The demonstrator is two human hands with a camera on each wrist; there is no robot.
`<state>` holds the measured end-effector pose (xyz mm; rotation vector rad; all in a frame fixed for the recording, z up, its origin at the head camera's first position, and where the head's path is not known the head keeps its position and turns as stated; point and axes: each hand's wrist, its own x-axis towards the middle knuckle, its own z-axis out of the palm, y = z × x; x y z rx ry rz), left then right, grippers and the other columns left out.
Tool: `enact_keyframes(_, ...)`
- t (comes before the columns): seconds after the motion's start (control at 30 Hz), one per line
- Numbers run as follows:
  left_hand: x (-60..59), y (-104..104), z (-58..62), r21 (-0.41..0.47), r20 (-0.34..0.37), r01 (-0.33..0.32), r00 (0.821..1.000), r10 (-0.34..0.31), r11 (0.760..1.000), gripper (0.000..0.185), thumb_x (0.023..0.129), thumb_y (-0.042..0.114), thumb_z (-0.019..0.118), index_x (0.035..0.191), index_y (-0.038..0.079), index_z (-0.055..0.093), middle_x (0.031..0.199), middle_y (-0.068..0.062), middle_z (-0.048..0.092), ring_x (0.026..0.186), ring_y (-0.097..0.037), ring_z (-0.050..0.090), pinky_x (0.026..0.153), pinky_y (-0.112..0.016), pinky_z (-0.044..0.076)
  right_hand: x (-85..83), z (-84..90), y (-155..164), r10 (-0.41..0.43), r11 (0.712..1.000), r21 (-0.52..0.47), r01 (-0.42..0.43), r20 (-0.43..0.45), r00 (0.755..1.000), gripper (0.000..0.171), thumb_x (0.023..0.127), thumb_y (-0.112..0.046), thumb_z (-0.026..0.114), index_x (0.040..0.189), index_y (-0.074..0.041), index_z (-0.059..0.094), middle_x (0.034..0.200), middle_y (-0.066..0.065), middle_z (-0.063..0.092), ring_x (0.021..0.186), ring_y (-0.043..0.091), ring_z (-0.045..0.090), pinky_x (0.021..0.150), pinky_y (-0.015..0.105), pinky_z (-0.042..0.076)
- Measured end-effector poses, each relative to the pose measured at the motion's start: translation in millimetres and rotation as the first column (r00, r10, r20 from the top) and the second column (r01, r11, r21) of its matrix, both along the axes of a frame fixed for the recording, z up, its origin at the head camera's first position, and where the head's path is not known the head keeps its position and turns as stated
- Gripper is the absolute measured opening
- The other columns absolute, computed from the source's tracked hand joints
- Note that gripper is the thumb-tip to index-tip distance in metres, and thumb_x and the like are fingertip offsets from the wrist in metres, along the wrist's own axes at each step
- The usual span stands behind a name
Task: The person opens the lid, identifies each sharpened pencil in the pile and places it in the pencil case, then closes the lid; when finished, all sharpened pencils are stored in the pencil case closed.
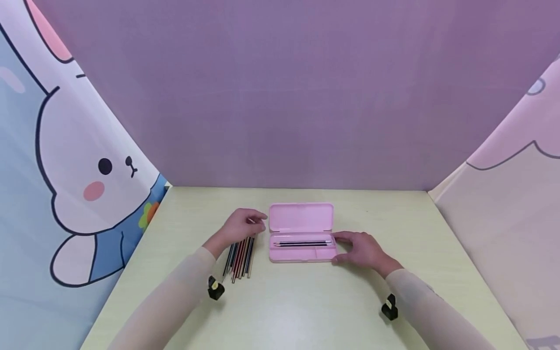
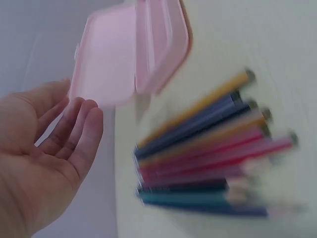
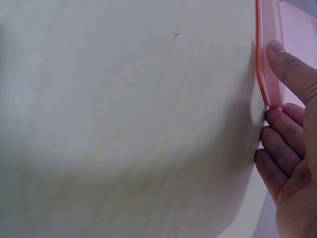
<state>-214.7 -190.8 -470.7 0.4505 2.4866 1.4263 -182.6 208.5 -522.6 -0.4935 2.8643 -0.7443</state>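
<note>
An open pink pencil case (image 1: 301,217) lies on the table with its lid folded back. Dark pencils (image 1: 303,245) lie lengthwise in its long compartment. My right hand (image 1: 362,250) holds the case's right end, thumb at the front corner and fingers at the side. My left hand (image 1: 243,225) hovers just left of the case, above a bunch of coloured pencils (image 1: 239,260). In the left wrist view its fingers (image 2: 85,134) are loosely bent with nothing visible between them. The bunch, blurred there, fans out in yellow, blue, red and teal.
The pale wooden table (image 1: 315,311) ends at a purple backdrop (image 1: 297,97). A cloth with a cartoon rabbit (image 1: 78,160) hangs on the left, and a pink and cream cloth (image 1: 507,204) on the right. Small black devices (image 1: 216,288) sit at both wrists.
</note>
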Motion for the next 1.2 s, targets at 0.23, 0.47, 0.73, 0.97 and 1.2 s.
enact_keyframes(0.23, 5.7, -44, -16.0, 0.069, 0.137, -0.104, 0.986, 0.094, 0.992, 0.044, 0.095, 0.01, 0.072, 0.137, 0.0, 0.062, 0.113, -0.014, 0.068, 0.096, -0.023, 0.07, 0.085, -0.043, 0.063, -1.1, -1.2, 1, 0.01, 1.0, -0.002, -0.01, -0.002, 1.0, 0.081, 0.071, -0.055, 0.089, 0.142, -0.026, 0.062, 0.14, 0.001, 0.066, 0.136, 0.035, 0.056, 0.118, 0.065, 0.031)
enact_keyframes(0.47, 8.1, -72, -33.7, 0.062, 0.163, -0.182, 0.972, 0.17, 0.981, 0.048, 0.091, 0.006, 0.075, 0.136, -0.003, 0.061, 0.116, -0.02, 0.065, 0.093, -0.022, 0.068, 0.082, -0.04, 0.063, -1.4, -1.9, 1, 0.001, 1.0, -0.004, -0.001, 0.001, 1.0, 0.081, 0.071, -0.054, 0.09, 0.141, -0.026, 0.063, 0.139, 0.001, 0.067, 0.135, 0.036, 0.056, 0.117, 0.065, 0.033)
enact_keyframes(0.73, 11.2, -80, -46.2, 0.061, 0.252, -0.244, 0.942, 0.221, 0.968, 0.049, 0.088, -0.002, 0.073, 0.136, -0.006, 0.06, 0.109, -0.018, 0.066, 0.087, -0.021, 0.067, 0.076, -0.039, 0.063, -1.2, -1.7, 2, 0.007, 1.0, -0.001, -0.007, -0.007, 1.0, 0.08, 0.071, -0.055, 0.09, 0.141, -0.027, 0.063, 0.14, 0.0, 0.066, 0.135, 0.034, 0.057, 0.116, 0.063, 0.035)
enact_keyframes(0.97, 11.6, -80, -51.3, 0.046, 0.241, -0.269, 0.938, 0.251, 0.962, 0.05, 0.085, -0.004, 0.073, 0.133, -0.007, 0.061, 0.106, -0.018, 0.067, 0.082, -0.021, 0.066, 0.07, -0.035, 0.062, -1.2, -2.3, 3, 0.007, 1.0, 0.0, -0.007, -0.021, 1.0, 0.08, 0.07, -0.055, 0.09, 0.14, -0.028, 0.063, 0.139, 0.001, 0.067, 0.133, 0.034, 0.058, 0.116, 0.063, 0.036)
enact_keyframes(1.2, 12.1, -76, -54.8, -0.037, 0.183, -0.274, 0.944, 0.276, 0.961, 0.046, 0.084, 0.001, 0.078, 0.129, -0.003, 0.066, 0.107, -0.015, 0.065, 0.081, -0.019, 0.061, 0.067, -0.031, 0.059, -1.5, -3.1, 3, 0.006, 1.0, -0.003, -0.006, -0.019, 1.0, 0.079, 0.07, -0.056, 0.09, 0.14, -0.029, 0.063, 0.139, 0.0, 0.067, 0.133, 0.034, 0.059, 0.116, 0.064, 0.035)
